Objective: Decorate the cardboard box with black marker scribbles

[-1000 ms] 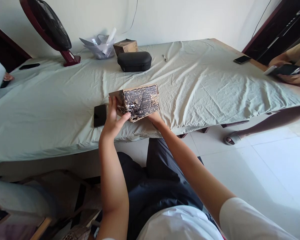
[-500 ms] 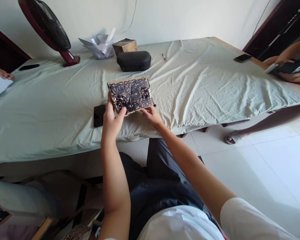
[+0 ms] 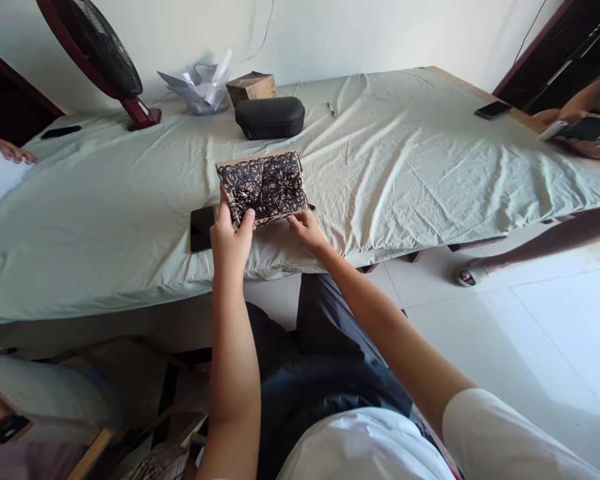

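A cardboard box (image 3: 264, 185) covered in black scribble is held tilted over the near side of the table, its broad patterned face toward me. My left hand (image 3: 233, 233) grips its lower left corner, thumb on the patterned face and fingers hidden behind. At the lower right edge my right hand (image 3: 306, 228) is closed on the box, its fingertips partly out of sight underneath. A dark phone (image 3: 203, 229) lies on the cloth just left of my left hand. Behind the box sits a black zip case (image 3: 270, 118).
Toward the wall stand a brown carton (image 3: 253, 87), a clear plastic bag (image 3: 203, 90) and a fan (image 3: 143, 115). A pen (image 3: 331, 109) and another phone (image 3: 493, 110) lie on the cloth-covered table (image 3: 405, 167). Other people's hands show at the left (image 3: 15, 152) and right edges.
The box has tipped slightly, so the glare on its face has faded. Both hands keep their hold. At the left edge, another person's hands show more.
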`<state>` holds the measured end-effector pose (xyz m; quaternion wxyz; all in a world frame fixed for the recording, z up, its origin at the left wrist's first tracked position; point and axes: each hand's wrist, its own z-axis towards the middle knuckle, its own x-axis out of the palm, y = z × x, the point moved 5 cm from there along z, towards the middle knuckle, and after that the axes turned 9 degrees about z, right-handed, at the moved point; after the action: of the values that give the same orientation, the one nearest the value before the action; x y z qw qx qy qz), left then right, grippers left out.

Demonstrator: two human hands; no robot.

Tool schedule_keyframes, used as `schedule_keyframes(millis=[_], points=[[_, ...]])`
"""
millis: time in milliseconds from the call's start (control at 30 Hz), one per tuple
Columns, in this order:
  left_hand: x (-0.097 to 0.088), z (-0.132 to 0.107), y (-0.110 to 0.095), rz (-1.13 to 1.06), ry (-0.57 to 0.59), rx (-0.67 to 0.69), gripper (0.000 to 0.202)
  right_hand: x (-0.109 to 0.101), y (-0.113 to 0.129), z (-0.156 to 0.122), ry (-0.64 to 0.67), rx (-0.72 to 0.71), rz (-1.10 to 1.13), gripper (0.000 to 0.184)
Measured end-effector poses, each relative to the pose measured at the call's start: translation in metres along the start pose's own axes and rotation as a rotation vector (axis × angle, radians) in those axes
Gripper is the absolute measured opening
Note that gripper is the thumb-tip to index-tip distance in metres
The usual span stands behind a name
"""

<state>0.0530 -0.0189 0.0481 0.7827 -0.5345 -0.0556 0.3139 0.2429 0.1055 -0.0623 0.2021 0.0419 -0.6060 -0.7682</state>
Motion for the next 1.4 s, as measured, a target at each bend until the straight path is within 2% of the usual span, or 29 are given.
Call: schedule_keyframes(millis=[67,200,300,467,533,633,700,833,1033,1200,1300,1400], points=[[0.006,0.001,-0.007,0.101,-0.006,0.042,0.080,-0.002,0.002,-0.001,-0.036,0.038,0.055,0.049],[0.019,-0.003,-0.029,0.223,0.070,0.218,0.073,-0.006,0.008,0.001,-0.066,0.093,0.164,0.063],[0.019,-0.011,-0.047,0.415,0.056,0.251,0.068,-0.008,0.010,0.004,-0.070,0.089,0.258,0.063],[0.017,-0.024,-0.073,0.797,0.180,0.244,0.094,-0.008,0.008,0.007,-0.054,0.046,0.318,0.050],[0.014,-0.027,-0.078,0.900,0.169,0.208,0.109,-0.007,0.007,0.007,-0.029,0.031,0.312,0.050],[0.013,-0.030,-0.075,0.946,0.125,0.141,0.129,-0.006,0.009,0.007,0.011,0.017,0.285,0.051],[0.014,-0.032,-0.070,0.926,0.102,0.109,0.134,-0.006,0.010,0.007,0.024,0.025,0.251,0.052],[0.015,-0.037,-0.062,0.864,0.003,0.052,0.134,-0.006,0.012,0.007,0.040,0.043,0.168,0.057],[0.012,-0.045,-0.063,0.896,-0.225,-0.057,0.128,-0.004,0.014,0.006,0.068,0.049,0.197,0.061],[0.017,-0.045,-0.057,0.871,-0.245,-0.118,0.137,0.000,0.012,0.004,0.164,0.065,0.167,0.072],[0.019,-0.045,-0.056,0.880,-0.282,-0.142,0.135,-0.002,0.011,0.005,0.070,0.011,0.087,0.060],[0.021,-0.045,-0.059,0.891,-0.302,-0.177,0.136,-0.004,0.016,0.007,-0.076,-0.055,-0.166,0.031]])
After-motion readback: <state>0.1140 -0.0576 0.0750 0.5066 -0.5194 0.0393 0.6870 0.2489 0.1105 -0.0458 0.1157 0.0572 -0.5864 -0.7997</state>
